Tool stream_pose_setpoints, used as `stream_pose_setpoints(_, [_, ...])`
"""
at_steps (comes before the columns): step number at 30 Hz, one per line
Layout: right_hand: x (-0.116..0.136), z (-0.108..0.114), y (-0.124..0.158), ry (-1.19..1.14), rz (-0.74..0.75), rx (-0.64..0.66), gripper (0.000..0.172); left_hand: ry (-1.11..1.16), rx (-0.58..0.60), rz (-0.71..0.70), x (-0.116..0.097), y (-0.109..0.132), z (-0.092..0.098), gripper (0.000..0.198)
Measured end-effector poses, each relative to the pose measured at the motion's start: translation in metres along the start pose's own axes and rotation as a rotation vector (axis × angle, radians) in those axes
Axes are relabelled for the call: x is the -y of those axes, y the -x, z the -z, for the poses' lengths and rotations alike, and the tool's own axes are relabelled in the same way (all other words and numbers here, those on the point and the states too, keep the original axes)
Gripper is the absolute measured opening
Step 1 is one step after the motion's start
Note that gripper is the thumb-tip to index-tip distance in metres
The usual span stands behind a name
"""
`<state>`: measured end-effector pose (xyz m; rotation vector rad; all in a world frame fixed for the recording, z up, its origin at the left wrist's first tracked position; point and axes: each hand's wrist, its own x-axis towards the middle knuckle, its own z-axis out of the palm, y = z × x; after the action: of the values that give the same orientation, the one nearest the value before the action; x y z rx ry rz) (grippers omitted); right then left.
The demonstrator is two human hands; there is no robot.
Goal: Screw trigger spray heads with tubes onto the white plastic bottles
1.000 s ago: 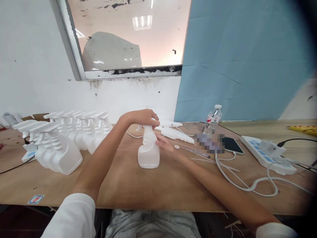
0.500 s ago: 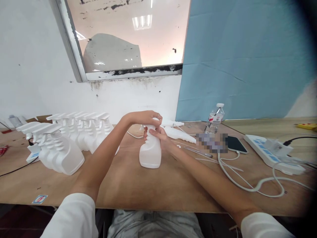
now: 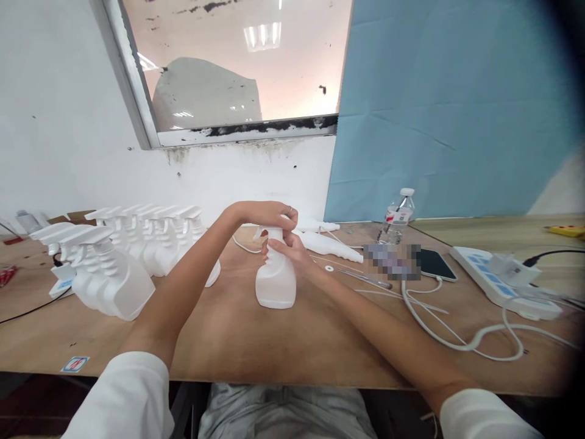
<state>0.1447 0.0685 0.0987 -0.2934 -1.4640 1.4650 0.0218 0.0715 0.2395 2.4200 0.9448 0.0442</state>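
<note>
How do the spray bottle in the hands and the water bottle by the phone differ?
The spray bottle is milky white with no label showing; the water bottle is clear with a red-and-white label.
The spray bottle has a trigger head; the water bottle has a plain cap.
The left hand and right hand grip the spray bottle; neither touches the water bottle.
Both have white tops.
</note>
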Motion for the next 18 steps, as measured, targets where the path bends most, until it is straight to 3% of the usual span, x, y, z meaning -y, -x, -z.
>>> stream_pose_setpoints(3, [0.0003,-0.0003,0.0004,-0.093,0.008,0.038,0.038,-0.035,-0.023,-0.002,0.0013,-0.0004,0.0002,0.026])
stream_pose_setpoints(8, [0.0026,-0.0048,0.0013,0.036,0.035,-0.025,0.035,-0.042,0.052,0.018,0.0043,-0.0064,0.0017,0.03])
stream_pose_setpoints(18, [0.0028,-0.0056,-0.0001,0.065,0.016,-0.022,0.036,-0.099,0.06,0.009,0.0046,-0.0081,0.0014,0.032])
